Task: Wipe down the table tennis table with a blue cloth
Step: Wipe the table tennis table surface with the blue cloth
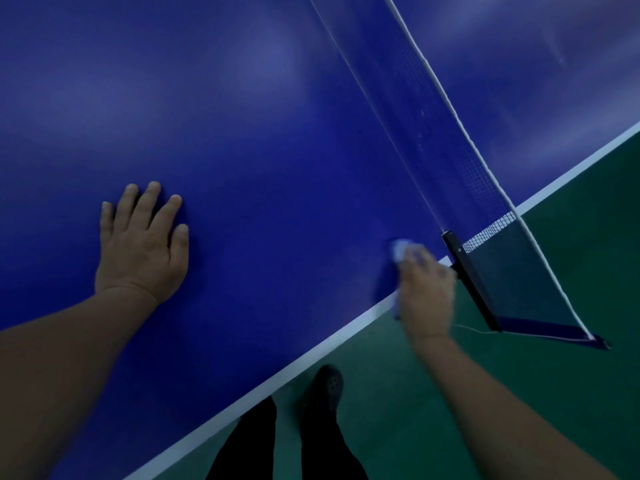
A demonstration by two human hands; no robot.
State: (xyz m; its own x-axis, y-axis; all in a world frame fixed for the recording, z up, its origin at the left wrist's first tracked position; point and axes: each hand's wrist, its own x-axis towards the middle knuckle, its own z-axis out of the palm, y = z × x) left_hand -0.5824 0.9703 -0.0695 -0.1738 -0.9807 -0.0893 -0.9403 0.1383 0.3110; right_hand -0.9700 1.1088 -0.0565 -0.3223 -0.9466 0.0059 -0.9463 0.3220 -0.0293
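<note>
Right hand (424,289): curled over the blue cloth (401,249), pressing it to the table (277,133) at the near sideline, just beside the net post (467,278); blurred, so finger placement hard to read
Left hand (143,244): flat, fingers spread and straight, palm down on the blue surface, holding nothing, well apart from the cloth
Cloth: pale blue, bunched, mostly hidden under the right hand, one corner showing ahead of the fingers
Step in hand: wiping the corner where sideline meets net; best done with even pressure, overlapping strokes, cloth kept flat rather than balled
Edges: white sideline (311,348) directly under the wrist; risk of sweeping the cloth off the rim; net post and clamp close on the right, likely to snag fabric
Open room: wide bare surface toward the left hand and beyond; net (433,133) bounds the right
Below: green floor (519,393), dark shoe (329,382) near the rim
</note>
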